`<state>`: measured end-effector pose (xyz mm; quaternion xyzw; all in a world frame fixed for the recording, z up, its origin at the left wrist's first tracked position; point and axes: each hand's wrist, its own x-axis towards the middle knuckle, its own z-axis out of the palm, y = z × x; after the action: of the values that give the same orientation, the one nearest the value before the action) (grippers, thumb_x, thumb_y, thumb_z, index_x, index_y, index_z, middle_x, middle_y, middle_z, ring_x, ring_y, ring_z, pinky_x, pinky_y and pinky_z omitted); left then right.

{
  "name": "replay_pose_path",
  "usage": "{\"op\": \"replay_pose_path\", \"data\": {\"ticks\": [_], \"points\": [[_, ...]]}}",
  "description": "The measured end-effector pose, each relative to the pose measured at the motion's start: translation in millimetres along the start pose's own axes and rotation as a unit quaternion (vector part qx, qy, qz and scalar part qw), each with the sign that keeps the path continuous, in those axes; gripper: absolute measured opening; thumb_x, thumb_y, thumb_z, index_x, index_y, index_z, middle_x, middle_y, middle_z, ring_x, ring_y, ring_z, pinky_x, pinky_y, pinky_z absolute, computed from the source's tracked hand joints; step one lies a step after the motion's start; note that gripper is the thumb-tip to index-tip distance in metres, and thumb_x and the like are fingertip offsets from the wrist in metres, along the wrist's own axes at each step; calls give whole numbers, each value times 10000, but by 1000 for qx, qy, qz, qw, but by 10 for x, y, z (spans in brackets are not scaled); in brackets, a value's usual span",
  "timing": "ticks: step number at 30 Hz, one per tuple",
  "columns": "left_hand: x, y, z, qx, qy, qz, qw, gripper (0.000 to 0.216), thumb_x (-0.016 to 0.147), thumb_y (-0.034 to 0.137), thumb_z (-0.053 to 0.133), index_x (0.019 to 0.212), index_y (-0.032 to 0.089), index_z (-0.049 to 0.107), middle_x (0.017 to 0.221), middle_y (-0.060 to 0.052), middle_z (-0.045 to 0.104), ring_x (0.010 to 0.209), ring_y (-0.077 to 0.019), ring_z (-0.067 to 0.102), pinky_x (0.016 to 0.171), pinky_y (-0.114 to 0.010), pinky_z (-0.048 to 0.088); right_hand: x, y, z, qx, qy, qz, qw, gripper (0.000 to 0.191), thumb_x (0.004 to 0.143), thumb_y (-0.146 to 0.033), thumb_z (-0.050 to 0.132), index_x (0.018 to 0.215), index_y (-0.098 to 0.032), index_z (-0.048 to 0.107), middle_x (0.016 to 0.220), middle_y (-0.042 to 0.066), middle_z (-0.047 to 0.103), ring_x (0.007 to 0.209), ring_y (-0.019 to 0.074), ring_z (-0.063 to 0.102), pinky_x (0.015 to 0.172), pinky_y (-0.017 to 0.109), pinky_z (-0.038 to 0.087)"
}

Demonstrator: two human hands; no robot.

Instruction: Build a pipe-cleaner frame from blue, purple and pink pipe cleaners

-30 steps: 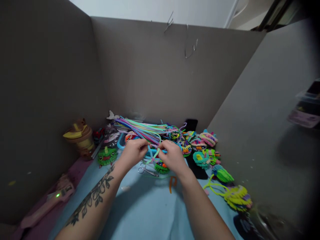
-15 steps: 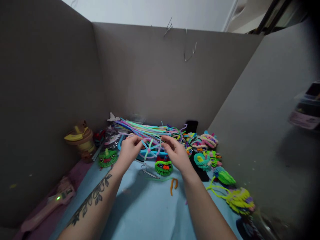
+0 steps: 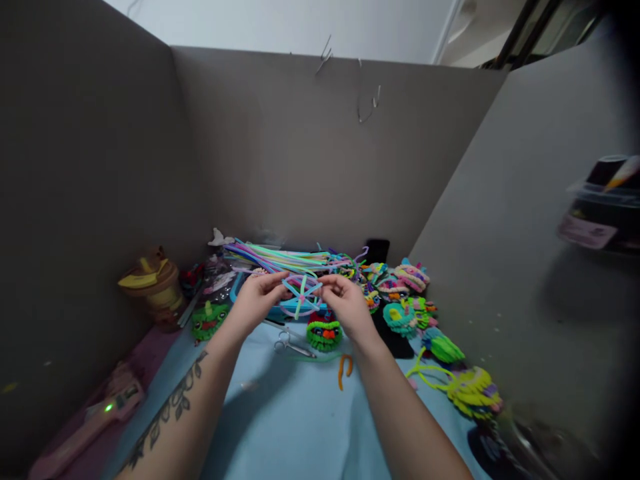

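Both my hands hold a small star of crossed pipe cleaners, blue, green and purple, above the blue mat. My left hand pinches its left side and my right hand pinches its right side. Just below lies a round green and red fuzzy figure. Small metal scissors lie beside that figure. A bundle of long coloured pipe cleaners lies behind my hands.
Several finished fuzzy figures spread to the right, down to a yellow one. An orange pipe cleaner bit lies on the mat. A brown and yellow cup and a pink tool are at left. Grey partition walls enclose the desk.
My hands rose from the mat with the pipe cleaners. The bent strands now spread out as a flat star held between both hands.
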<state>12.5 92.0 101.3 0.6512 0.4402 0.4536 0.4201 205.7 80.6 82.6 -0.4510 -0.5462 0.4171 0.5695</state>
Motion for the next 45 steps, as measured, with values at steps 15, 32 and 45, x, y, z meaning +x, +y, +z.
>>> {"op": "replay_pose_path", "data": {"ticks": [15, 32, 45], "points": [[-67, -4, 0, 303, -87, 173, 933, 281, 765, 92, 512, 929, 192, 717, 813, -35, 730, 725, -157, 642, 665, -231, 452, -64, -20, 62, -179, -110, -31, 977, 150, 742, -218, 522, 813, -174, 647, 681, -8, 633, 592, 117, 543, 546, 220, 416], [-60, 29, 37, 279, 9, 122, 952, 255, 779, 308, 572, 590, 150, 639, 438, 46, 470, 438, -80, 366, 440, -200, 248, -142, -1, 156, -374, -6, -197, 906, 137, 712, -109, 514, 669, -203, 603, 655, 0, 608, 698, 166, 544, 650, 249, 370], [1, -12, -70, 102, -57, 67, 991, 279, 767, 315, 572, 951, 151, 701, 925, -80, 719, 795, -183, 650, 694, -276, 507, -71, 35, 95, -274, -2, -98, 957, 125, 705, -188, 500, 674, -188, 621, 578, -23, 592, 544, 128, 523, 547, 222, 381]]}}
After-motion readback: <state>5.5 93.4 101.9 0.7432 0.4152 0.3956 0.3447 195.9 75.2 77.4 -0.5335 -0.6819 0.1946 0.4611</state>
